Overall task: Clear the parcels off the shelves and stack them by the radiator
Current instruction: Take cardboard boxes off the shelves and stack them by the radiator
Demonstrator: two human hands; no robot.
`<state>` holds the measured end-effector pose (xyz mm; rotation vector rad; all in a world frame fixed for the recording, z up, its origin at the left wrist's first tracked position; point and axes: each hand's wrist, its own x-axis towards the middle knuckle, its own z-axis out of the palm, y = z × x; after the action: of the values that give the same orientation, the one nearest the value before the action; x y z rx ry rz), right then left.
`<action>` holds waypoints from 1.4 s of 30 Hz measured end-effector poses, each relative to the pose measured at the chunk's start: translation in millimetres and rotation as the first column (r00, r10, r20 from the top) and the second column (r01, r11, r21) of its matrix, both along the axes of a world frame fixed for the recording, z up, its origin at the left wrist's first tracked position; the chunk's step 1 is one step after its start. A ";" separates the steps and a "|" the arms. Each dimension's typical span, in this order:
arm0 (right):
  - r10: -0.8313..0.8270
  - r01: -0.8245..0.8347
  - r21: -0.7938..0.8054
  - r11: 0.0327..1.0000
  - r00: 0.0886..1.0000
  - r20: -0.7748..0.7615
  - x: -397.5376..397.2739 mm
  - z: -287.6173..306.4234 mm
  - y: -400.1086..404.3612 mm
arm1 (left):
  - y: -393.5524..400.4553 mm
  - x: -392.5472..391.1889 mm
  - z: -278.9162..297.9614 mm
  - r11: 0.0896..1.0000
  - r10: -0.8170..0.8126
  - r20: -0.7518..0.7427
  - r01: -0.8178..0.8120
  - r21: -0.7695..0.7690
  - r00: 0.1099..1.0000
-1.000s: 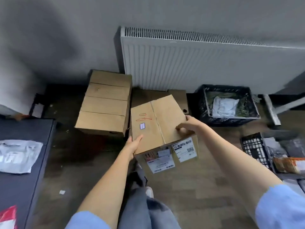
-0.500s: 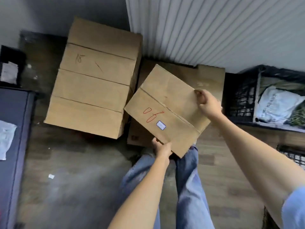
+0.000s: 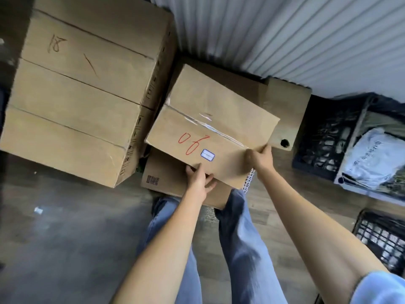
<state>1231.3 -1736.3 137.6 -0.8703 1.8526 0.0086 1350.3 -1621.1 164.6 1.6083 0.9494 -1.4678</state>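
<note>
A cardboard parcel (image 3: 210,119) with red writing and a small white sticker lies on top of a flat cardboard box (image 3: 166,178) on the floor in front of the white radiator (image 3: 274,36). My left hand (image 3: 199,179) grips the parcel's near edge, thumb on top and fingers underneath. At the near right corner, my right hand (image 3: 262,156) grips the parcel. A taller stack of large cardboard boxes (image 3: 83,88) marked "18" stands just left of it, touching or nearly so.
A black plastic crate (image 3: 324,137) holding a white plastic mailer (image 3: 374,159) sits to the right by the radiator. Another black crate (image 3: 383,238) lies nearer on the right. My legs in blue jeans stand right behind the flat box. Dark wooden floor spreads to the left.
I have bent closer to the floor. The parcel has come down and turned onto the flat box by the radiator; my right hand slid from its far edge to the near right corner.
</note>
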 end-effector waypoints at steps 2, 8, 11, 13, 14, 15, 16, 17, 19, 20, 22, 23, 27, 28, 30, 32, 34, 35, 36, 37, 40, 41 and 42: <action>0.074 -0.072 -0.031 0.997 0.995 0.060 6.2 1.2 -23.6 | -15.5 1.7 2.7 0.998 0.007 0.019 -0.006 -0.068 1.000; 0.381 -0.374 -0.132 0.918 0.924 0.024 25.7 29.9 -89.4 | -75.9 26.3 20.1 0.967 -0.014 0.074 0.032 -0.253 0.997; 0.496 -0.492 -0.121 0.862 0.869 0.000 27.1 59.3 -92.6 | -85.4 41.1 44.2 0.955 -0.044 0.115 0.075 -0.286 0.992; 0.572 -0.570 -0.090 0.817 0.820 -0.006 33.7 89.4 -86.1 | -80.1 50.3 78.8 0.945 -0.119 0.172 0.165 -0.284 0.978; 0.614 -0.612 -0.080 0.786 0.789 -0.003 40.8 108.9 -80.3 | -74.4 55.7 101.3 0.938 -0.156 0.203 0.210 -0.277 0.967; 0.655 -0.654 -0.067 0.754 0.755 0.003 49.9 131.6 -73.4 | -66.6 62.0 125.3 0.933 -0.185 0.227 0.244 -0.265 0.956; 0.697 -0.695 -0.059 0.716 0.717 0.012 61.4 156.1 -65.5 | -57.0 69.5 150.2 0.930 -0.212 0.249 0.274 -0.245 0.945; 0.744 -0.742 -0.061 0.668 0.668 0.021 75.3 181.6 -56.4 | -45.9 78.7 176.3 0.927 -0.241 0.274 0.305 -0.219 0.931; 0.841 -0.835 -0.104 0.540 0.539 0.043 110.7 234.1 -36.1 | -18.7 102.0 228.0 0.922 -0.274 0.341 0.347 -0.173 0.899; 0.878 -0.867 -0.138 0.479 0.476 0.055 130.1 260.4 -25.4 | -2.5 115.5 253.0 0.923 -0.275 0.380 0.353 -0.152 0.883; 0.939 -0.917 -0.202 0.343 0.342 0.041 168.4 315.7 1.0 | 38.2 142.0 305.2 0.930 -0.266 0.463 0.351 -0.108 0.846; 0.962 -0.933 -0.236 0.270 0.273 0.024 185.8 342.9 17.6 | 62.9 154.9 331.0 0.935 -0.246 0.503 0.339 -0.100 0.828; 1.000 -0.935 -0.355 0.025 0.017 0.025 248.8 447.9 120.5 | 201.0 191.9 430.8 0.972 -0.118 0.666 0.224 -0.076 0.737; 0.998 -0.924 -0.381 -0.039 -0.052 0.024 260.7 473.3 158.5 | 243.8 193.6 454.8 0.981 -0.090 0.692 0.185 -0.063 0.717; 0.982 -0.892 -0.436 -0.121 -0.171 0.077 278.9 518.8 248.6 | 337.7 186.5 497.3 0.995 -0.039 0.733 0.093 -0.033 0.679; 0.954 -0.851 -0.486 -0.198 -0.281 0.104 290.3 560.7 352.9 | 439.6 167.9 535.4 1.000 0.002 0.761 0.003 -0.006 0.649; 0.896 -0.787 -0.521 -0.331 -0.435 0.089 287.9 604.7 467.6 | 547.6 136.4 573.6 0.997 0.028 0.778 -0.076 0.026 0.627; 0.854 -0.739 -0.556 -0.381 -0.512 0.095 280.8 627.2 525.4 | 603.3 116.9 590.9 0.992 0.028 0.788 -0.117 0.056 0.615; 0.804 -0.672 -0.599 -0.435 -0.590 0.078 272.0 646.9 579.9 | 656.5 96.4 607.7 0.982 0.030 0.803 -0.169 0.088 0.595; 0.748 -0.601 -0.637 -0.483 -0.662 0.057 261.1 663.1 634.7 | 710.1 74.1 624.1 0.964 0.042 0.822 -0.241 0.117 0.568; 0.601 -0.473 -0.672 -0.569 -0.798 0.053 227.7 697.0 768.9 | 839.4 12.8 661.0 0.864 0.110 0.877 -0.482 0.149 0.468; 0.542 -0.421 -0.676 -0.605 -0.840 0.037 218.0 705.0 807.9 | 875.3 -6.5 668.2 0.828 0.132 0.889 -0.542 0.144 0.438; 0.486 -0.367 -0.686 -0.628 -0.873 0.023 212.0 711.4 844.8 | 906.9 -23.4 673.2 0.797 0.158 0.899 -0.591 0.128 0.408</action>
<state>1443.3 -891.5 849.0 -2.1175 -0.8464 0.7028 1326.9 -714.2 837.9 1.9204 0.9440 0.0317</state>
